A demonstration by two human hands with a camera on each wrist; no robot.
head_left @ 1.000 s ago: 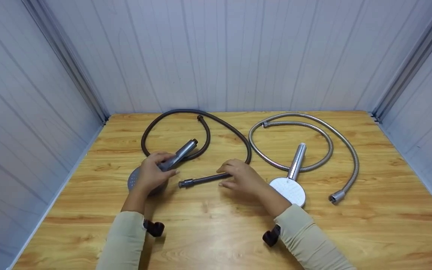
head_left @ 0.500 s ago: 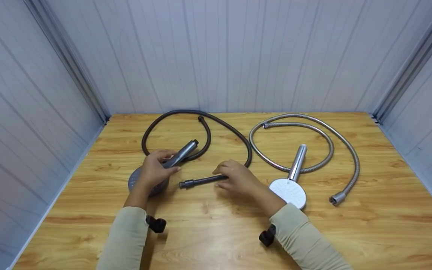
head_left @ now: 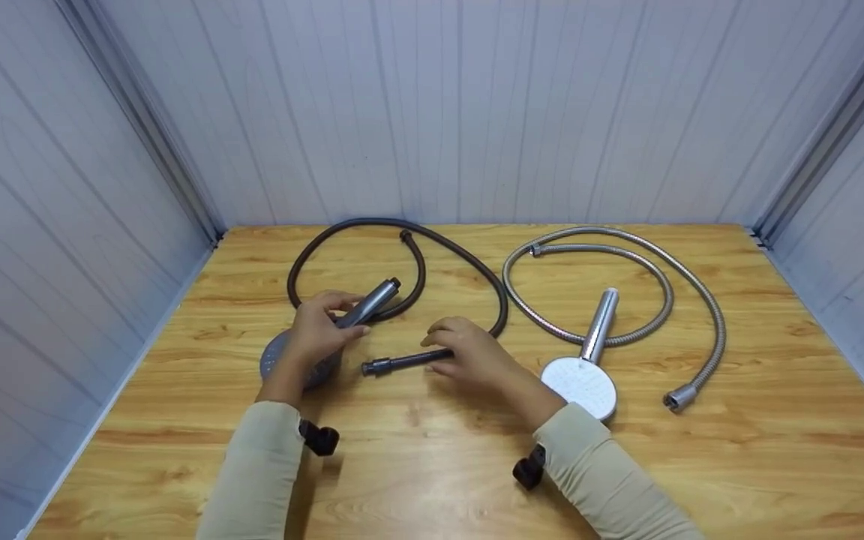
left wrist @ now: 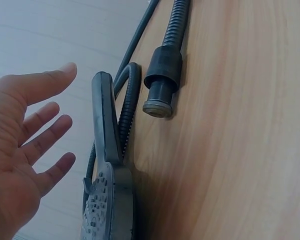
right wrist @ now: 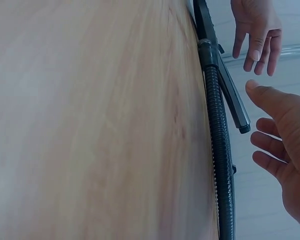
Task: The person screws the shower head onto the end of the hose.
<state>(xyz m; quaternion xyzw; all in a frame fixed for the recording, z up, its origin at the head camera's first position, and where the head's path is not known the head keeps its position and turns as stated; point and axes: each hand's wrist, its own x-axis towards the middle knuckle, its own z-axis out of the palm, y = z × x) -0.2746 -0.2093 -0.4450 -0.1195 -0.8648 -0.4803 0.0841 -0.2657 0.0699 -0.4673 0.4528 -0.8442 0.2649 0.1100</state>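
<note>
My left hand [head_left: 315,330] hovers over a dark grey shower head [head_left: 373,301], overlapping its neck in the head view. In the left wrist view the fingers and thumb are spread apart, beside the shower head's handle [left wrist: 104,112] and not touching it. A black shower hose [head_left: 409,361] lies looped on the table, its end fitting [left wrist: 162,75] pointing toward the left hand. Over that hose's front stretch hangs my right hand [head_left: 471,351]. The right wrist view shows its fingers loosely bent, apart from the hose [right wrist: 220,145], holding nothing.
To the right, a chrome shower head with a white face [head_left: 580,386] lies on the wooden table [head_left: 417,465]. Behind it a silver metal hose [head_left: 717,330] is coiled, its end fitting toward the front right. Pale panel walls [head_left: 447,112] enclose the back and sides.
My right hand has drifted a little left along the black hose. The left hand has shifted slightly forward over the dark shower head. Shower heads and hoses lie as before.
</note>
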